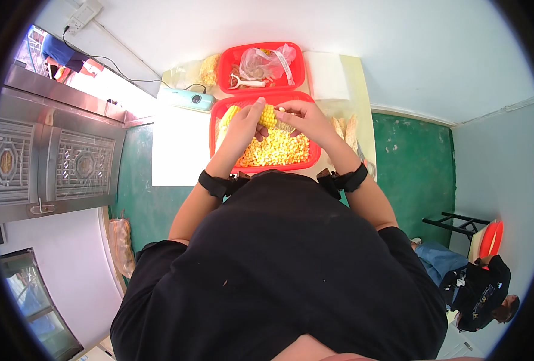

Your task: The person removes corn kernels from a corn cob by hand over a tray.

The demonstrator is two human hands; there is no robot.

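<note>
An ear of corn (268, 116) is held between my two hands, above a red basket (315, 150). My left hand (247, 123) is closed around the ear's left part. At its right end, where the cob looks partly stripped, my right hand (308, 122) grips with thumb and fingers. Loose yellow corn kernels (273, 150) cover the basket's bottom. Another ear of corn (226, 119) lies at the basket's left side, partly hidden by my left hand.
Behind stands a second red basket (222, 75) with a plastic bag (267, 63) and a white peeler (247, 82). A light-blue device (189, 100) is at left. Bare cobs (351, 132) lie at right. Another person (478, 289) sits at lower right.
</note>
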